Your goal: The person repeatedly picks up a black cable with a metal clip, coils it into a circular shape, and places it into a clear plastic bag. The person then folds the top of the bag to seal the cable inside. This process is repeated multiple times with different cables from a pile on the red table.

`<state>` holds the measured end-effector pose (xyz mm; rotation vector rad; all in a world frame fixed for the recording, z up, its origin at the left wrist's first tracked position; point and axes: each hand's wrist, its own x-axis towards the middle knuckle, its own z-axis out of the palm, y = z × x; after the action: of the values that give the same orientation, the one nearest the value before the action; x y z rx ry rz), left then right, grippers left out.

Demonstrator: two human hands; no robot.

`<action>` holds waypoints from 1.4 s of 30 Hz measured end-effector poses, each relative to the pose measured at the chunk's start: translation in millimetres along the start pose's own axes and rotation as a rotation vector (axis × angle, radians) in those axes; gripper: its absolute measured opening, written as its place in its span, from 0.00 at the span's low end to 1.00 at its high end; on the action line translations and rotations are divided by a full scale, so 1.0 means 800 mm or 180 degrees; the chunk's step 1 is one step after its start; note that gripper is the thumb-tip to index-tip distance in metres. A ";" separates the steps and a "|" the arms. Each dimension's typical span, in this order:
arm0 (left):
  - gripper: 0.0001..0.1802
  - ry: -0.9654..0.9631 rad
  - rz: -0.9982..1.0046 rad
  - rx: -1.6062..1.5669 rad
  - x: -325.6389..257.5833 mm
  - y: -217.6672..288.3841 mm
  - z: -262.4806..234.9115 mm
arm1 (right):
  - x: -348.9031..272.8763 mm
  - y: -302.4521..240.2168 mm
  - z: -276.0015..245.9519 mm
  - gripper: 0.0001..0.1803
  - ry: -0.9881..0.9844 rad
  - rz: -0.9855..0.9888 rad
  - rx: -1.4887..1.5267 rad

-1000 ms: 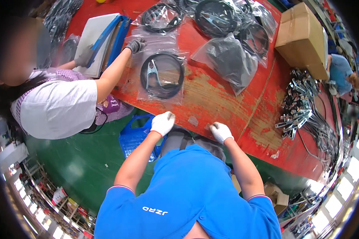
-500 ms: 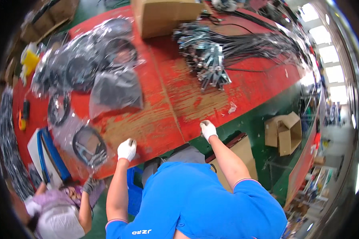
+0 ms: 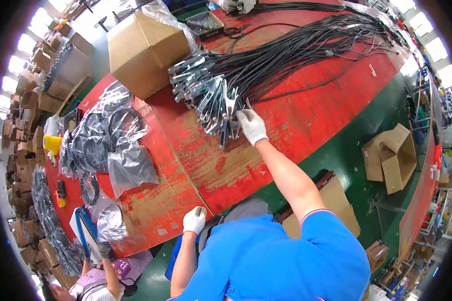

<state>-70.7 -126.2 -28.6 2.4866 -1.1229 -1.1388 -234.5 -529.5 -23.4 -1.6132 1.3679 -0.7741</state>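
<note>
My right hand [image 3: 251, 126], in a white glove, is at the near right side of a pile of silver metal clamps [image 3: 206, 100]. Its curled fingers appear to grip a clamp at the edge of the pile, though the glove partly hides the hold. Black cables [image 3: 286, 52] run from the clamps toward the far right of the red table [image 3: 226, 175]. My left hand [image 3: 194, 219], also gloved, rests by the table's near edge, fingers curled in and nothing visible in them.
A cardboard box [image 3: 146, 52] stands beyond the clamps. Bagged coiled cables [image 3: 98, 140] lie at the left. A co-worker's gloved hand [image 3: 104, 249] is near a bag at lower left; other gloved hands [image 3: 237, 5] show at the far edge. An open carton [image 3: 391, 155] sits right, on the green floor.
My right hand has moved forward from the table's near edge to the clamps. My left hand stays near the edge. The whole view has shifted, bringing the clamps closer to the middle.
</note>
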 end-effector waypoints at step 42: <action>0.26 0.2194 0.2423 0.1019 0.409 0.471 -0.222 | 0.036 0.052 -0.036 0.53 -0.0827 0.1468 -0.0496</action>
<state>-19.0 -643.4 74.1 2.0027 -1.8207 0.1015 -271.9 -564.7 -50.5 -1.3760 1.5526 -0.1820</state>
